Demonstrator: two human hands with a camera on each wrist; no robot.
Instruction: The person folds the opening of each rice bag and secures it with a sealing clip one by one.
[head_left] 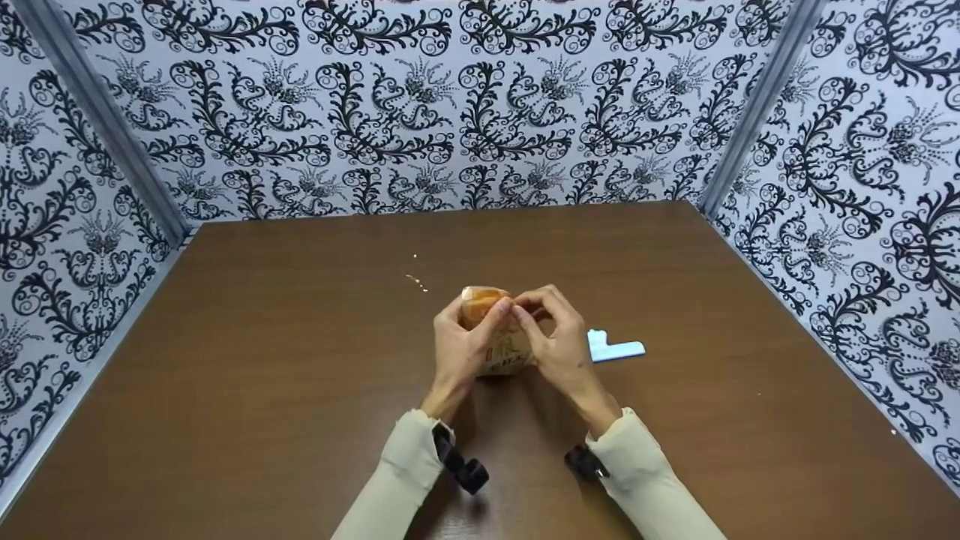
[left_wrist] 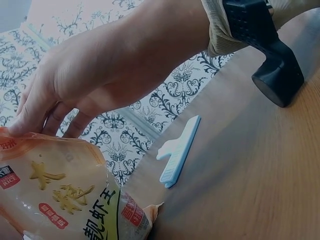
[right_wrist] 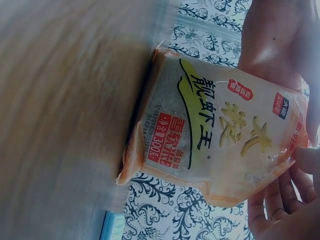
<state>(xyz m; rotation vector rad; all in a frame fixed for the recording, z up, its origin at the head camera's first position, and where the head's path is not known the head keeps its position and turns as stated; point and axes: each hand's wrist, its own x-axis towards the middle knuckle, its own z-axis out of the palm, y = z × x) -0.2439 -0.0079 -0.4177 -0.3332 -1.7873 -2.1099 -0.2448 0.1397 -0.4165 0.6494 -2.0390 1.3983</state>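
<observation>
A small plastic bag of rice [head_left: 506, 354], orange and clear with printed Chinese characters, stands upright between the two hands. My left hand [head_left: 461, 351] pinches its top edge from the left, thumb on the near side. On the other side my right hand [head_left: 561, 341] pinches the same edge, so that both thumbs nearly meet. The right wrist view shows the bag's printed front [right_wrist: 215, 130] from close up, its base at the tabletop. A pale blue and white bag clip [head_left: 616, 350] lies on the table just right of the right hand.
The brown wooden table [head_left: 285, 337] is enclosed by walls [head_left: 480, 97] with a black-and-white scroll pattern. Several small white grains [head_left: 417, 282] are scattered beyond the bag, to its left. Each wrist carries a black camera [head_left: 461, 465] over a cream sleeve.
</observation>
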